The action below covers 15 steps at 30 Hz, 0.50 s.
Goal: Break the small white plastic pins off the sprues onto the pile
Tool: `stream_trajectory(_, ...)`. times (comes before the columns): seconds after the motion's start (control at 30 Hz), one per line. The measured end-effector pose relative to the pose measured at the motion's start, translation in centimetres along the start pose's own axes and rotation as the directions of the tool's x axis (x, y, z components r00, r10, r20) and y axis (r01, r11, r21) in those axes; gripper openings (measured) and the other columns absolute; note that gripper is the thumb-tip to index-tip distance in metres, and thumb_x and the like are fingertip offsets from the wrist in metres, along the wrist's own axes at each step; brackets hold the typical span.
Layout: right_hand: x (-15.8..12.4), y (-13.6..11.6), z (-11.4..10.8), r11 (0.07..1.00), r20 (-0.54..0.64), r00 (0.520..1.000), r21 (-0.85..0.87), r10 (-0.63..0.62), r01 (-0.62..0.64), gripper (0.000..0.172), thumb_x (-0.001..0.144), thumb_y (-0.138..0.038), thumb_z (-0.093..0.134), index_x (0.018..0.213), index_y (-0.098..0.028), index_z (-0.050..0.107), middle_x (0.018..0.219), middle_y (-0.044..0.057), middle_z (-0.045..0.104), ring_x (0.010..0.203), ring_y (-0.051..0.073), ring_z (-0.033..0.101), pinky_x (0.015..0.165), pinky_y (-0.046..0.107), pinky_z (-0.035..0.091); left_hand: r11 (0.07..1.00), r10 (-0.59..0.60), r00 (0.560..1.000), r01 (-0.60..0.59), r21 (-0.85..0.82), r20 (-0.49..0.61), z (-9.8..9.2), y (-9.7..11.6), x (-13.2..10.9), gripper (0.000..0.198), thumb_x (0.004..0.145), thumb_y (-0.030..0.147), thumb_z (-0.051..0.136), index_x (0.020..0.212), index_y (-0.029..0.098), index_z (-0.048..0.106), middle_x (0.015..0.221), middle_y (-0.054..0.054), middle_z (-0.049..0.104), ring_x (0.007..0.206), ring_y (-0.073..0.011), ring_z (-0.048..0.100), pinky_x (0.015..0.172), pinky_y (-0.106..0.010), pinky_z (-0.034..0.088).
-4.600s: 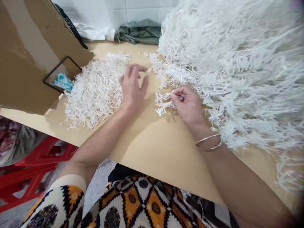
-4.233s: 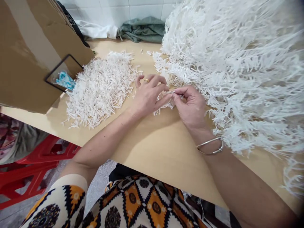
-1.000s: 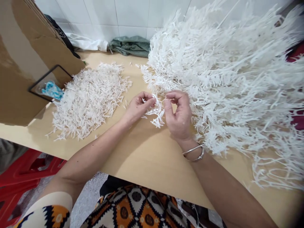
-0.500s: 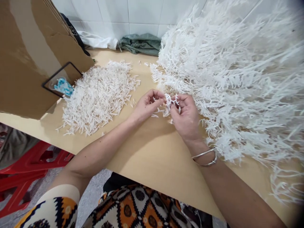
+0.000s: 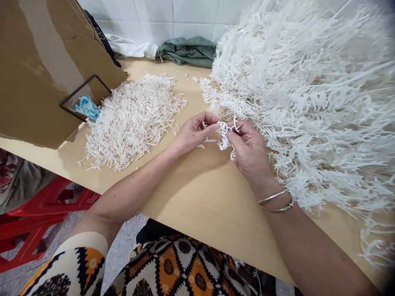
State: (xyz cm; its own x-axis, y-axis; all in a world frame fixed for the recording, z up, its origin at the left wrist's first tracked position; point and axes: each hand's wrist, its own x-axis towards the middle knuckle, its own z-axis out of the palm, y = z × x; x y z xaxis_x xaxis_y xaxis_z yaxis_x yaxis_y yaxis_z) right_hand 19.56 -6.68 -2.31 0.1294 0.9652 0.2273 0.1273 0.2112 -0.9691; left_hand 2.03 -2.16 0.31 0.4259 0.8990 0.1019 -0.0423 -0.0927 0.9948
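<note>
Between my two hands is a small white branching plastic sprig (image 5: 226,133), held just above the table. My left hand (image 5: 196,133) pinches its left side between thumb and fingers. The thumb and fingertips of my right hand (image 5: 249,148) are closed on its right side, with forked tips sticking up past them. A few loose white bits (image 5: 208,141) lie under my left fingers. Beyond my right hand spreads a big heap of long white branched strands (image 5: 308,94). To the left is a lower pile of short white pieces (image 5: 132,119).
A cardboard box (image 5: 46,78) stands at the left, with a black wire frame (image 5: 63,105) and a clear cup holding something blue and white (image 5: 86,107) against it. Dark green cloth (image 5: 188,51) lies by the tiled wall. Red stools (image 5: 40,218) are below the table (image 5: 197,197).
The whole view has shifted slightly, with everything a little further right. Both hands still grip the sprig, which has turned a bit, and its lower branches hang more plainly in sight.
</note>
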Motion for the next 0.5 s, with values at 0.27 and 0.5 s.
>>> stream_trajectory(0.27, 0.2, 0.3, -0.1, 0.999, 0.016, 0.999, 0.021, 0.04, -0.041, 0.02, 0.089, -0.044, 0.073, 0.096, -0.027, 0.066, 0.08, -0.001, 0.059, 0.065, 0.013, 0.05, 0.06, 0.03, 0.045, 0.992, 0.114, 0.993, -0.115, 0.048, 0.022, -0.1, -0.9, 0.4, 0.029, 0.091, 0.04, 0.075, 0.104, 0.015, 0.068, 0.094, -0.001, 0.067, 0.077, -0.0076, 0.057, 0.073, -0.022, 0.047)
stream_trajectory(0.5, 0.4, 1.1, -0.4, 1.0, 0.045, 0.999, 0.019, -0.003, 0.002, 0.012, 0.094, -0.039, 0.067, 0.097, -0.027, 0.066, 0.078, -0.002, 0.059, 0.066, 0.014, 0.053, 0.062, 0.03, 0.048, 0.997, 0.015, 0.999, -0.018, 0.081, 0.028, -0.2, -1.5, 0.6, 0.033, 0.092, 0.045, 0.072, 0.105, 0.014, 0.07, 0.09, -0.002, 0.07, 0.076, -0.0086, 0.06, 0.072, -0.023, 0.047)
